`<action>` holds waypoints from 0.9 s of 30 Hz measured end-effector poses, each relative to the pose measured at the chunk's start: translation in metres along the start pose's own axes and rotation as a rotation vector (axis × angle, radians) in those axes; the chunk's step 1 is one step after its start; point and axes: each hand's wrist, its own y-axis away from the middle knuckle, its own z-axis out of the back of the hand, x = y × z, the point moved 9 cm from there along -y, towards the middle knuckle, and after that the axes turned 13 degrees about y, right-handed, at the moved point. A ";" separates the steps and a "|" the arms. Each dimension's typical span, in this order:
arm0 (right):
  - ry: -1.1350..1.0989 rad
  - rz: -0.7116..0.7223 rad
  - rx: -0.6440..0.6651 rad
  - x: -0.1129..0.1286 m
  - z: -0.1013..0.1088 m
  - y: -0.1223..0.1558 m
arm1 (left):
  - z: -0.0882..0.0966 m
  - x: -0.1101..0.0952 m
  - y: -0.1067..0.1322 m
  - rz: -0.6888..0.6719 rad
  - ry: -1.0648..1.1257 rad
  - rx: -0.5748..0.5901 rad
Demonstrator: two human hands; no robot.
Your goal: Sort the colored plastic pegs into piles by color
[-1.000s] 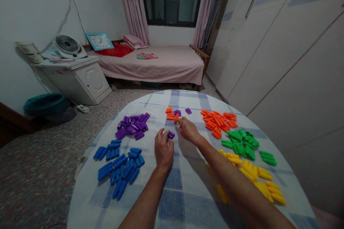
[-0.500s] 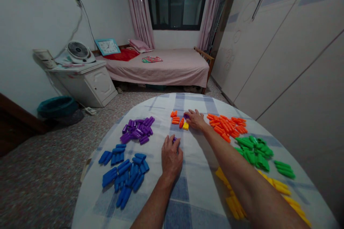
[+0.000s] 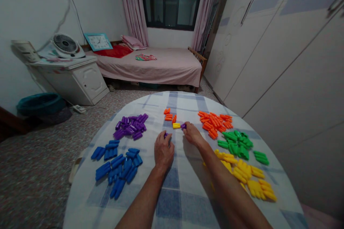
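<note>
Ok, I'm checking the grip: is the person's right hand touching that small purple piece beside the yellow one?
Touching: the head view shows the right hand with its fingertips against the end of the purple plastic piece, no gap visible.

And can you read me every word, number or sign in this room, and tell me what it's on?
Nothing can be read for sure: the numbers on the blue-framed clock by the bed are too small and blurred, and no other words, labels or brands can be made out.
</note>
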 end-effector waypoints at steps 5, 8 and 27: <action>-0.439 -0.004 -0.494 0.003 0.011 0.088 | 0.001 0.000 0.000 -0.008 -0.011 -0.020; -0.646 -0.046 -0.529 0.010 -0.013 0.126 | 0.001 -0.002 0.000 -0.026 -0.045 -0.016; -1.315 -0.371 -0.510 -0.029 -0.041 0.124 | -0.057 -0.066 -0.036 -0.238 -0.259 0.308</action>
